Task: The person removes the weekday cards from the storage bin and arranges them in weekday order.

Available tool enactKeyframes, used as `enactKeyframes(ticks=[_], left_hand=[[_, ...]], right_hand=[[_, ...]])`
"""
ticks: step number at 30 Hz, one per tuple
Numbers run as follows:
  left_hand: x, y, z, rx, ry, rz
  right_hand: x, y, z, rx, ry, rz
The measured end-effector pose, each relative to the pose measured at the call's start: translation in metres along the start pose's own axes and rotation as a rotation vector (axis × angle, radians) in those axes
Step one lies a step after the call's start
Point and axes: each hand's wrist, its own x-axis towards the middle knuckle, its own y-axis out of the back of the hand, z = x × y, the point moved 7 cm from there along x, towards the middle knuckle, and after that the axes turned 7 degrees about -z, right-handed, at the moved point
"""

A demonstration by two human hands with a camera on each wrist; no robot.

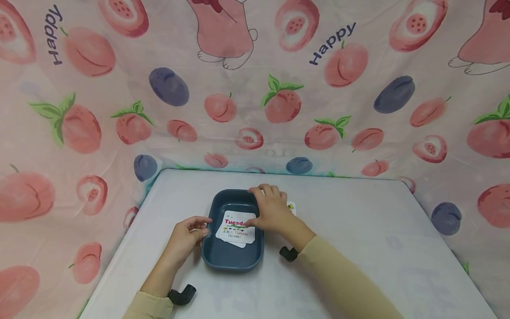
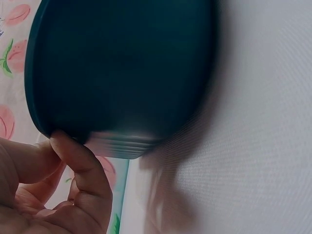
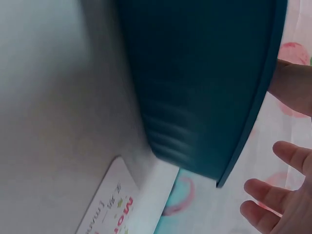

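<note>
Head view: across the white worktop (image 1: 358, 248) we have a dark blue tray (image 1: 231, 260); right hand (image 1: 272, 210) hangs released over its right side, left hand (image 1: 185, 239) pinches it at left; Tuesday flashcard (image 1: 235, 228) tops another card (image 1: 240, 244) inside, while a third flashcard (image 1: 292, 207) lies just outside, right.

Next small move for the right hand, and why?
Probably shift the right hand to the white rectangular printed card on the white table and pinch it. That card lies outside the dark blue rounded tray, while a white card reading "Tuesday" lies inside; the right hand appears to grip nothing, and the left hand pinches the tray's rim, which should steady it.
</note>
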Motion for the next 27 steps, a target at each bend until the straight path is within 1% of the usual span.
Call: enactKeyframes(ticks=[3, 8, 16, 21, 27], left_hand=[[0.0, 0.0, 0.0, 0.008, 0.003, 0.004], [0.0, 0.0, -0.001, 0.008, 0.004, 0.006], [0.001, 0.001, -0.001, 0.002, -0.012, 0.01], [0.001, 0.001, -0.001, 0.0, -0.009, 0.006], [0.001, 0.001, -0.002, 0.0, -0.005, 0.004]], right_hand=[[0.0, -0.004, -0.005, -0.014, 0.021, -0.019], [-0.002, -0.007, -0.015, -0.016, 0.063, -0.027], [0.0, -0.016, -0.027, -0.06, 0.108, -0.049], [0.002, -0.021, -0.034, -0.062, 0.122, -0.06], [0.002, -0.027, -0.041, -0.055, 0.117, -0.083]])
